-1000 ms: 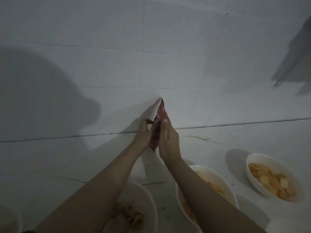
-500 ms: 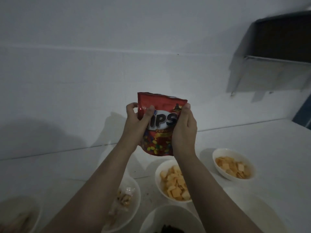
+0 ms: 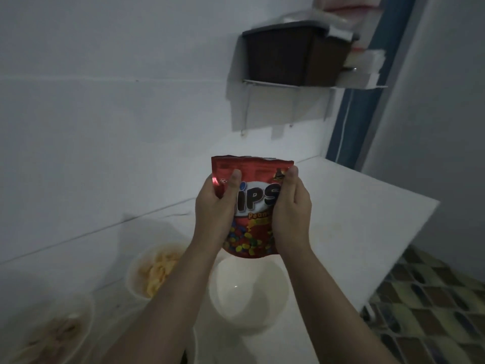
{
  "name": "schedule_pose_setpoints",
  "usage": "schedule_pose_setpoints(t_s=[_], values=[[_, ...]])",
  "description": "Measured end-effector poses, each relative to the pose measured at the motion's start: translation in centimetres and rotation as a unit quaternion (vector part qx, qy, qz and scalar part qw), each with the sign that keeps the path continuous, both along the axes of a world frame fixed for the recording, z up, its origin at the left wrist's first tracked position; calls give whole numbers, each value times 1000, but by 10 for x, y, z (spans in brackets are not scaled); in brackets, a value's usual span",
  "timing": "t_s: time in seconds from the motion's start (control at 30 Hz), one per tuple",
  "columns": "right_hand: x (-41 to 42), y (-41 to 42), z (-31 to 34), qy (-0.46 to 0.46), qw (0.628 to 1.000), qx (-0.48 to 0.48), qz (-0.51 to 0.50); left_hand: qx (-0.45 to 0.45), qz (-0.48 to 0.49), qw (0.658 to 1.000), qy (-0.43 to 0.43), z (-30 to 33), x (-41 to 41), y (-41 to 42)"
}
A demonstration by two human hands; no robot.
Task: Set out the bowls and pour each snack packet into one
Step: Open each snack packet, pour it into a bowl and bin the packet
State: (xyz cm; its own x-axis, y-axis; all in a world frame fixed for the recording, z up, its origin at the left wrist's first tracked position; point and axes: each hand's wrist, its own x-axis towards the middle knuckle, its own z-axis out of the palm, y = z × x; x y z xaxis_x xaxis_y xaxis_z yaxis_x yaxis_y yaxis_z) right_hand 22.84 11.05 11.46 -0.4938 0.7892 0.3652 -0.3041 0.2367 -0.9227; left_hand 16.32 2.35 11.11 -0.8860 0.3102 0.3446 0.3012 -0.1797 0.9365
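Head view: two hands, left (image 3: 214,206), right (image 3: 291,206), grip one packet (image 3: 253,203); three bowls (image 3: 249,290).

White counter (image 3: 354,232) carries an empty bowl (image 3: 249,292) and two filled bowls (image 3: 154,271)

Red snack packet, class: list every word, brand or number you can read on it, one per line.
"ips": big letters on the red snack packet; the first letter hides behind the left hand thumb.
"Pean": orange word below, cut off by the right hand.
Small white print near the left thumb: unreadable.
No numbers legible.
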Motion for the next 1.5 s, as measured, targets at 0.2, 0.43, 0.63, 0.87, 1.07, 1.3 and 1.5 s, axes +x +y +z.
schedule_pose_setpoints(t_s=[0.2,0.43,0.63,0.87,1.07,1.3,1.5], values=[[62,100,-11,-38,999,9,-21,-23,-42,999,11,-14,44,104],[112,193,-58,-122,987,102,-36,-88,-58,994,38,-67,69,198],[118,237,-104,-187,965,178,-35,-123,-7,992,34,-116,80,232],[111,245,-131,-167,969,179,-12,-180,44,980,71,-140,67,237],[100,245,-132,-122,982,141,43,-176,161,971,31,-126,64,248],[102,230,-146,-84,980,10,178,-137,7,981,-139,-123,67,245],[104,236,-134,-98,960,-120,233,-175,-85,972,-131,-116,72,240]])
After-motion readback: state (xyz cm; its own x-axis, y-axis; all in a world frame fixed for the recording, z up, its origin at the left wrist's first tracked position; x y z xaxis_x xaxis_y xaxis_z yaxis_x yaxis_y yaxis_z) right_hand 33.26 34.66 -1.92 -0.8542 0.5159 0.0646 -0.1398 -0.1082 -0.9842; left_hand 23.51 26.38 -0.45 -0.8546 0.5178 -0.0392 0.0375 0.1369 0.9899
